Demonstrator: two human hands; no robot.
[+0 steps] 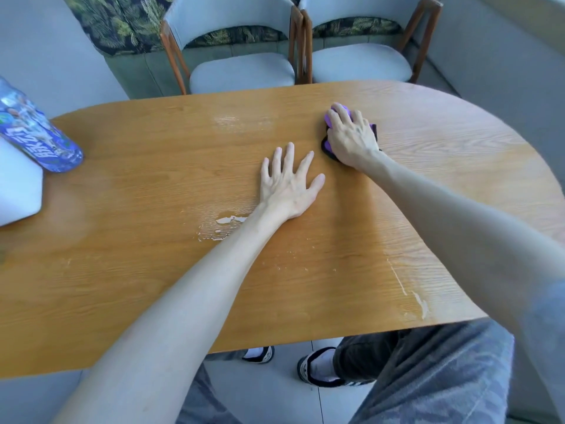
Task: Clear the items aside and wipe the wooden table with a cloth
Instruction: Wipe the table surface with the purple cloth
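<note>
At the far left edge a bottle with a blue printed label, its writing unreadable, leans beside a white object. Open wooden bench stretches rightward. The left hand lies flat mid-bench, fingers spread. The right hand presses down on a purple cloth near the far edge, before two chairs.

Two pale cushioned chairs stand on grey floor.
</note>
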